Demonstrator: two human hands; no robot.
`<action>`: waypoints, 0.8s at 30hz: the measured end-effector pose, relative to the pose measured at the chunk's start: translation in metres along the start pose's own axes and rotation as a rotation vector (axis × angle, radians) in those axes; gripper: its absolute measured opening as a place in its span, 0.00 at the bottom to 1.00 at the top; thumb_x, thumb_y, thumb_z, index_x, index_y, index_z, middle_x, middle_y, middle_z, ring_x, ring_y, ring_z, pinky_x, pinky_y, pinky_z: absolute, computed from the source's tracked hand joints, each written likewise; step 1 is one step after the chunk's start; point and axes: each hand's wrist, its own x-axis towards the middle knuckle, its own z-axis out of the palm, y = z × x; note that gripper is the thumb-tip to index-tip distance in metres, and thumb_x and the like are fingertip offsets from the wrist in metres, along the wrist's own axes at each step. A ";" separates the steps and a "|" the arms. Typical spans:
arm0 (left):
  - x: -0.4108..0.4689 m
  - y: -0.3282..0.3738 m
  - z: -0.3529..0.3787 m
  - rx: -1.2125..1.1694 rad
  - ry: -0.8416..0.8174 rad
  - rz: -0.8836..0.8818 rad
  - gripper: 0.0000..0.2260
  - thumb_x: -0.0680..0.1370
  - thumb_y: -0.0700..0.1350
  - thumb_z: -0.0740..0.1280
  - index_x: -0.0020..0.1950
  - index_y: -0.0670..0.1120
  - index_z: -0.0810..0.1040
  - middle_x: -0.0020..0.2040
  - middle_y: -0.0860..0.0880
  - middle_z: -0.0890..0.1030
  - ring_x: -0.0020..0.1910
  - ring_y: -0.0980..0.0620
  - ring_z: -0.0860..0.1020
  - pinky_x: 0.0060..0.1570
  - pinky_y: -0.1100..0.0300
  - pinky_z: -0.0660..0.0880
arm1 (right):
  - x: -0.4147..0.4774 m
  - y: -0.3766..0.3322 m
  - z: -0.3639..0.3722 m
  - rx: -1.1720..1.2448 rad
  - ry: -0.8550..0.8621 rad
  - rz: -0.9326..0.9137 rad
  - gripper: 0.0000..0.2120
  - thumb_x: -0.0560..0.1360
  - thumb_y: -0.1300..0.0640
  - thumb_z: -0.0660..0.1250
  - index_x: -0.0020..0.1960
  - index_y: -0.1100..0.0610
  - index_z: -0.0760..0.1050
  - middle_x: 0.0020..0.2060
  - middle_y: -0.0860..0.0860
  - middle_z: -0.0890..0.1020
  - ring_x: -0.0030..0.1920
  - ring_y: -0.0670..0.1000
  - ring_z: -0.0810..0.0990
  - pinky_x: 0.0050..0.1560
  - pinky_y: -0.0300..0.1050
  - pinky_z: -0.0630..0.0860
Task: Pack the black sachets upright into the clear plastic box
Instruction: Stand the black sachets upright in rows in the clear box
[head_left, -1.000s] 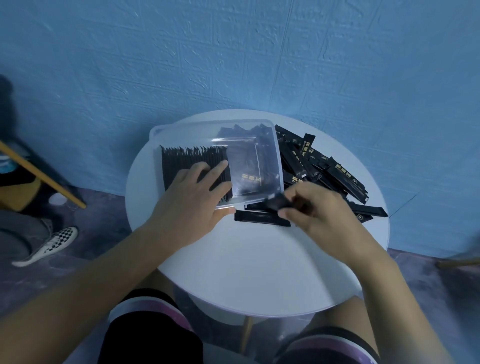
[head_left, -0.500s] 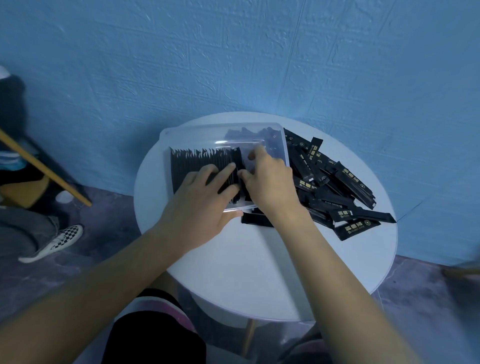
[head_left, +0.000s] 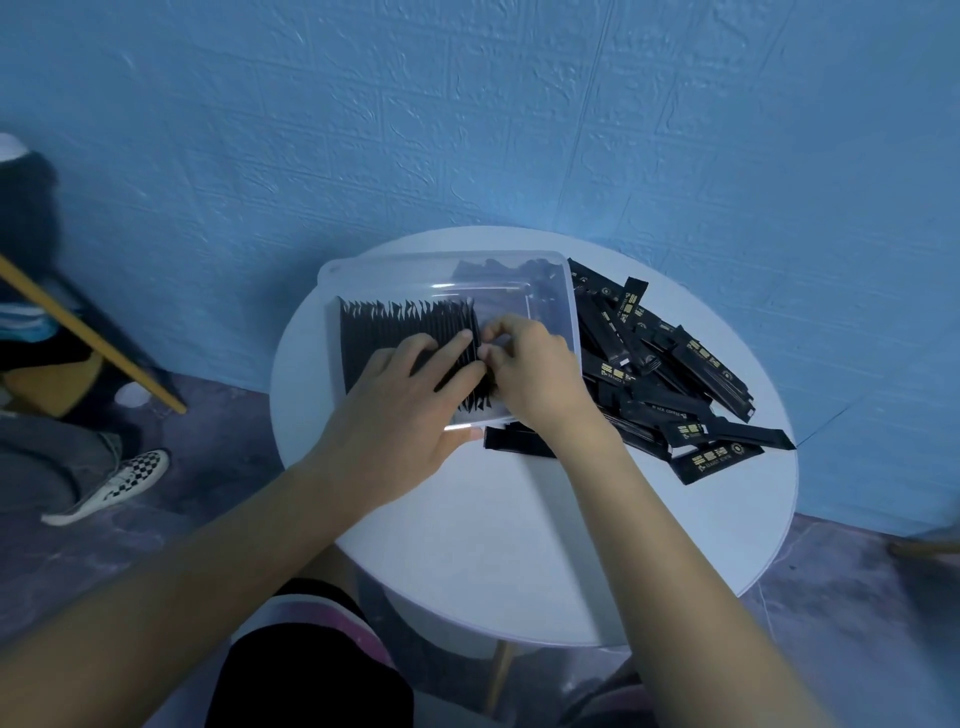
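The clear plastic box (head_left: 563, 304) stands on the round white table (head_left: 545, 540). A row of upright black sachets (head_left: 400, 327) fills its left half. My left hand (head_left: 410, 410) lies flat on that row, fingers straight, its thumb by the box's near edge. My right hand (head_left: 530, 374) is inside the box at the right end of the row, with its fingers curled and pinching a black sachet (head_left: 480, 353) against the row. A loose pile of black sachets (head_left: 670, 374) lies on the table right of the box. One sachet (head_left: 514, 441) lies by the box's near edge.
A blue textured wall (head_left: 467, 130) rises behind the table. At the left, a person's checkered shoe (head_left: 111, 486) is on the floor beside a wooden leg (head_left: 88, 338). My knees show under the table's near edge.
My right hand took a sachet from the table in front of the box, carried it into the box, and now holds it against the end of the row. My left hand stayed on the row.
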 end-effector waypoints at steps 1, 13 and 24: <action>0.000 0.000 -0.001 0.002 -0.001 0.005 0.26 0.78 0.60 0.63 0.72 0.48 0.72 0.76 0.46 0.68 0.65 0.41 0.71 0.57 0.46 0.70 | -0.001 0.000 -0.001 0.017 -0.003 0.001 0.06 0.81 0.58 0.62 0.54 0.53 0.77 0.46 0.53 0.84 0.48 0.59 0.81 0.50 0.50 0.77; 0.002 0.002 -0.001 0.053 -0.038 0.028 0.23 0.77 0.55 0.68 0.72 0.51 0.72 0.78 0.45 0.64 0.64 0.40 0.70 0.56 0.46 0.69 | -0.009 0.004 -0.005 0.059 -0.088 0.032 0.16 0.79 0.64 0.57 0.61 0.51 0.77 0.47 0.51 0.85 0.50 0.57 0.82 0.54 0.51 0.79; 0.004 0.000 0.003 0.051 -0.058 0.005 0.23 0.77 0.56 0.69 0.70 0.51 0.74 0.78 0.45 0.65 0.65 0.39 0.70 0.57 0.44 0.70 | -0.048 0.014 -0.017 0.012 0.089 -0.176 0.12 0.81 0.59 0.61 0.58 0.50 0.82 0.50 0.46 0.86 0.51 0.52 0.83 0.53 0.51 0.79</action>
